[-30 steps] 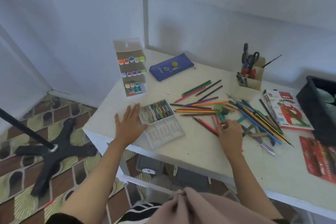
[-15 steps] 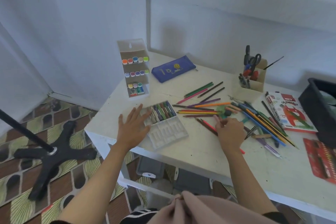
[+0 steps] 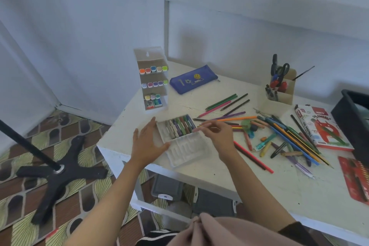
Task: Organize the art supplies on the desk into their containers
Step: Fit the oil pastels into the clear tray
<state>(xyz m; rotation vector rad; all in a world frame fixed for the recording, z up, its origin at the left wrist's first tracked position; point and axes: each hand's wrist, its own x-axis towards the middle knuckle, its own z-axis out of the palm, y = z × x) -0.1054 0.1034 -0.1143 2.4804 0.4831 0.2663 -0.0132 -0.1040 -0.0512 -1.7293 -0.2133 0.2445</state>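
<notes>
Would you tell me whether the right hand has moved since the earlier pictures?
Yes: the right hand moved left from the scattered pencils to the crayon tray, carrying a pink crayon.

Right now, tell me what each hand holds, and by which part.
The right hand pinches a pink crayon by its right end. The left hand holds nothing; it rests flat against the tray.

**Hands, head view**

Both bare forearms reach from the near edge toward the far side, converging slightly. Left hand: palm down, fingers spread and extended, thumb pointing right; nothing gripped. Right hand: sits right of the left hand, well apart, back of hand up, wrist bent slightly left. Thumb and fingertips are pinched together on a thin pinkish stick that points left. A dark cuff shows near the right elbow.
</notes>
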